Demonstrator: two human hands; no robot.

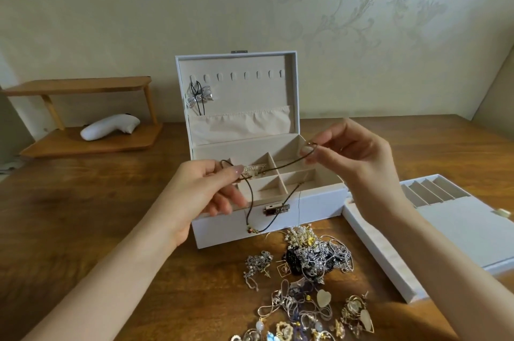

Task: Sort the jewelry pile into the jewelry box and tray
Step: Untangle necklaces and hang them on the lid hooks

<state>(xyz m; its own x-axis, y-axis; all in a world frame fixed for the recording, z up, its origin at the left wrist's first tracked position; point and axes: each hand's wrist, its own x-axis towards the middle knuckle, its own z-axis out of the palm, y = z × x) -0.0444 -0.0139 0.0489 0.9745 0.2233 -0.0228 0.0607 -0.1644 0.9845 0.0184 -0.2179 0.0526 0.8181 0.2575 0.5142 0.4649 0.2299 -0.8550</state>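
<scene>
A white jewelry box [319, 204] stands open at the table's middle, its lid upright with a row of hooks. A silver butterfly pendant [200, 97] on a black cord hangs from the leftmost hook. I hold a thin dark cord necklace [281, 167] stretched over the box compartments. My left hand [205, 190] pinches one end, my right hand [350, 154] pinches the other. Its loop with small beads [252, 230] dangles down the box front. The jewelry pile [308, 276] lies on the table in front of the box. A white tray [456, 226] with slotted dividers sits to the right.
A wooden two-tier shelf [83, 115] stands at the back left with a white handheld device [110, 126] on its lower board. The wooden table [83, 215] meets a patterned wall behind. A gold piece lies in the box's left compartment [254, 168].
</scene>
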